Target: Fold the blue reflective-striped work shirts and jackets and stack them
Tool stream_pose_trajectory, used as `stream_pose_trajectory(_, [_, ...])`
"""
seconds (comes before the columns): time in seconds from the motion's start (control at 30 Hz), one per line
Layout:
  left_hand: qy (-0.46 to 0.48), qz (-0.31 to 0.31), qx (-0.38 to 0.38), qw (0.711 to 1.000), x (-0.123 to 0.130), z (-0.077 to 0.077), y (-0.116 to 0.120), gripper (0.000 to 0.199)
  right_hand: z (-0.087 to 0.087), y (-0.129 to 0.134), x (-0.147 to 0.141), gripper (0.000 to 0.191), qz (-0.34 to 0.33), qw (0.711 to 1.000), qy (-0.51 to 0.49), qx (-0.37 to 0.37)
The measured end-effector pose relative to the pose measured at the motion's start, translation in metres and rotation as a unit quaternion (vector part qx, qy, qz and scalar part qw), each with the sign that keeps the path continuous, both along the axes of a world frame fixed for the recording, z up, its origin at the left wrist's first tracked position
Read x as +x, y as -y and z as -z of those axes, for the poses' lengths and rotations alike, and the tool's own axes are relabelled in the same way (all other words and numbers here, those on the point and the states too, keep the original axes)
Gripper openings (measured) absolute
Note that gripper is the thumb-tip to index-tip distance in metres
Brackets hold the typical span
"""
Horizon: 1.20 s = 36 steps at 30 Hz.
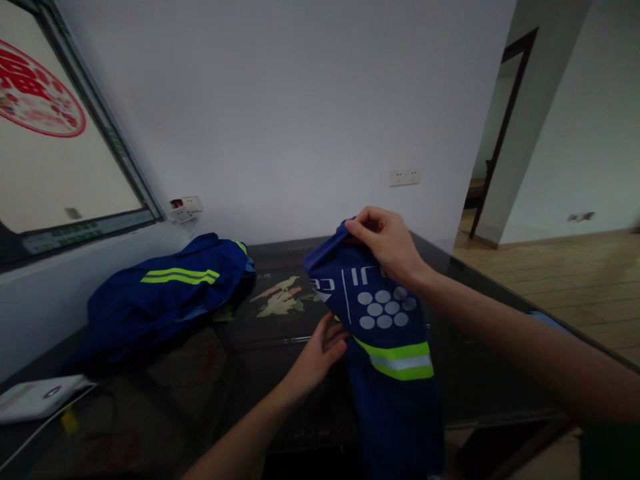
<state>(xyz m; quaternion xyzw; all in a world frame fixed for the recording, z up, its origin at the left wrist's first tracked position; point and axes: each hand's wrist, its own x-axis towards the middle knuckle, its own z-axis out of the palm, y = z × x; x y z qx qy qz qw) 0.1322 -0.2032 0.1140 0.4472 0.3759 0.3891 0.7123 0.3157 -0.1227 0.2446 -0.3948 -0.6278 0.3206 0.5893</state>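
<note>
A folded dark-blue work jacket [395, 413] with a yellow-green and silver reflective band, white lettering and several pale dots hangs in front of me over the table's near edge. My right hand [387, 240] pinches its upper edge between thumb and fingers. Lower down, at the jacket's left side, my left hand [325, 343] has its fingers curled at the cloth, the tips partly hidden behind it. The garment's lower end runs out of view at the bottom.
Another blue garment with reflective stripes [170, 293] lies heaped on the dark table [280, 360] at left. A white box [40, 397] and a cable [45, 427] are at the near left. Behind stands a wall with sockets [404, 177]; a window [60, 133] is at left.
</note>
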Motion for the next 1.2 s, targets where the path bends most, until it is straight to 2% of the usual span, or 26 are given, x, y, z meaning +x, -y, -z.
stream_pose_trajectory(0.07, [0.004,-0.017,-0.015,1.000,0.015,0.006,0.001,0.070,0.005,0.017,-0.014,0.025,-0.034,0.998,0.044,0.000])
stream_pose_trajectory(0.2, [0.022,-0.077,-0.017,0.997,0.035,0.016,-0.004,0.042,0.014,0.042,-0.033,0.022,-0.104,0.990,0.091,-0.001])
stream_pose_trajectory(0.33, [0.058,-0.153,-0.019,0.986,0.033,0.014,-0.010,0.030,0.020,0.046,-0.033,0.022,-0.106,0.992,0.068,-0.017])
stream_pose_trajectory(0.43, [0.016,-0.176,-0.014,0.984,0.022,0.009,-0.013,0.027,0.021,0.044,-0.027,0.017,-0.110,0.993,0.030,-0.041])
stream_pose_trajectory(0.53, [-0.039,-0.173,0.039,0.983,0.016,0.005,-0.011,0.039,0.021,0.042,-0.026,0.018,-0.154,0.986,0.000,-0.071])
stream_pose_trajectory(0.63, [-0.050,-0.126,0.092,0.986,0.019,-0.001,-0.009,0.053,0.025,0.047,-0.034,0.012,-0.213,0.969,-0.039,-0.120])
stream_pose_trajectory(0.73, [-0.089,-0.137,0.141,0.977,0.026,-0.008,-0.007,0.040,0.029,0.060,-0.045,0.005,-0.268,0.946,-0.072,-0.168])
stream_pose_trajectory(0.8, [-0.116,-0.164,0.171,0.965,0.027,-0.010,-0.007,0.029,0.028,0.068,-0.048,0.007,-0.278,0.944,-0.070,-0.163])
stream_pose_trajectory(0.9, [-0.164,-0.191,0.185,0.950,0.014,-0.008,-0.009,0.018,0.019,0.068,-0.038,0.012,-0.238,0.965,-0.043,-0.102])
stream_pose_trajectory(1.0, [-0.231,-0.206,0.201,0.929,-0.009,-0.013,-0.016,0.033,0.009,0.053,-0.016,0.020,-0.148,0.988,0.014,-0.035])
stream_pose_trajectory(1.1, [-0.287,-0.195,0.279,0.895,-0.031,-0.033,-0.030,0.036,0.007,0.035,0.002,0.033,-0.099,0.990,0.096,0.014])
stream_pose_trajectory(1.2, [-0.361,-0.154,0.377,0.839,-0.045,-0.064,-0.045,0.038,0.009,0.022,0.010,0.039,-0.034,0.971,0.224,0.073])
